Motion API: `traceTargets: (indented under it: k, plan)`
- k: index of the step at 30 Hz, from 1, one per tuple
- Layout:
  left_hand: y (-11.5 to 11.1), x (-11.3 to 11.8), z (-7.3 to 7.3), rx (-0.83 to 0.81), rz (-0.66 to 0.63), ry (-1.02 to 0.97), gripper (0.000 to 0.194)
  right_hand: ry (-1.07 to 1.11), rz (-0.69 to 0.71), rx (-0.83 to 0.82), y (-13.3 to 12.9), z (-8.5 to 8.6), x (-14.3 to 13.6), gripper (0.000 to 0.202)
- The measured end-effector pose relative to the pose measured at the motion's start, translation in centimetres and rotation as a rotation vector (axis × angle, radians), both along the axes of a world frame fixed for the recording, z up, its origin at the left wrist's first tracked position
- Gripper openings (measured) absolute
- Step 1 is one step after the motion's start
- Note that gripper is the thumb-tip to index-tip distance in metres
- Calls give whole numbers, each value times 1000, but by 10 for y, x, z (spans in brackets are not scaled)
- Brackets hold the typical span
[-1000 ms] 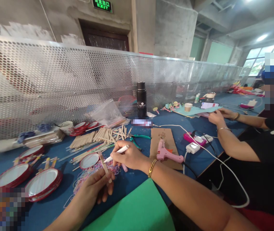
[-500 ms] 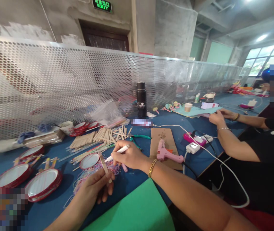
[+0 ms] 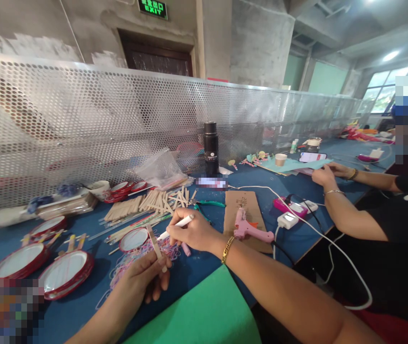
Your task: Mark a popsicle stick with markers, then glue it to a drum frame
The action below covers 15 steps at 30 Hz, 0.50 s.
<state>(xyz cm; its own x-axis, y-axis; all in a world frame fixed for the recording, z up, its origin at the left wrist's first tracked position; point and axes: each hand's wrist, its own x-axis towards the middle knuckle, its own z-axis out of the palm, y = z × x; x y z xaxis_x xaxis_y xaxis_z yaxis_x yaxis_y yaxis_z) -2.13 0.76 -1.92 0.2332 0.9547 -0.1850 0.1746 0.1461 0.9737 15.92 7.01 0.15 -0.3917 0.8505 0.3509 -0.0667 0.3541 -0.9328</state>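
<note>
Between its thumb and fingers, my left hand (image 3: 150, 274) holds a wooden craft stick (image 3: 156, 248) tilted upright. My right hand (image 3: 189, 229) grips a white marker (image 3: 180, 226), whose tip points at the stick; whether they touch is too small to tell. Beneath both hands lies a tangle of pink and purple strings (image 3: 125, 270). A round white disc with a red rim (image 3: 134, 239) sits just behind the stick. Loose wooden sticks (image 3: 128, 208) are piled further back.
Green sheet (image 3: 200, 310) at the front edge; pink glue gun (image 3: 252, 231) on cardboard (image 3: 247, 205); teal-handled pliers (image 3: 211, 203); black bottle (image 3: 210, 150). Red-rimmed discs (image 3: 66, 274) stand left. White cable and chargers (image 3: 287, 220) lie right, near another person's arms (image 3: 354, 215).
My right hand and the marker have shifted very slightly; the marker tip sits a little further from the stick. My left hand still holds the stick in nearly the same place.
</note>
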Motion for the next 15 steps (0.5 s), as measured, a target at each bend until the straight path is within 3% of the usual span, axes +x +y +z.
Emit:
traceTargets:
  k: [15]
  plan:
    - [1, -1, -3, 9, -7, 2, 49, 16, 28, 3, -2, 1, 0, 10]
